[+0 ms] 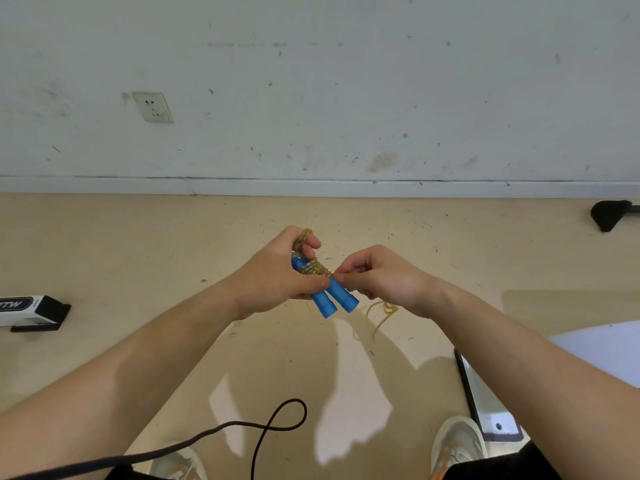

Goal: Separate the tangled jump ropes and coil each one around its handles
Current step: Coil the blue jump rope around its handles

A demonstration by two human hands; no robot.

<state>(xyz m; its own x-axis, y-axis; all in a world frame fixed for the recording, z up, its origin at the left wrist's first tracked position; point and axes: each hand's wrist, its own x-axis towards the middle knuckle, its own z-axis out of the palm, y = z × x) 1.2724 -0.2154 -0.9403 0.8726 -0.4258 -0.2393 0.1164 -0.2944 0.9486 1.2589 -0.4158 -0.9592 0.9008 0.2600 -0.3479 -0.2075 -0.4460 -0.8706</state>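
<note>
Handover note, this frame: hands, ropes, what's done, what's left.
Left hand: grips the two blue handles side by side, clear of the floor.
Right hand: pinches the yellow rope right at the handles.
Done: several turns of yellow rope wound round the handles.
Left: a loose tail hangs below the right hand; wind it on and secure the end.
A black cord lies looped on the floor near the feet; cannot tell if it is the second rope.

Handles [334, 301], rope [317, 266] wound on them, lie between left hand [273, 275] and right hand [388, 275].
</note>
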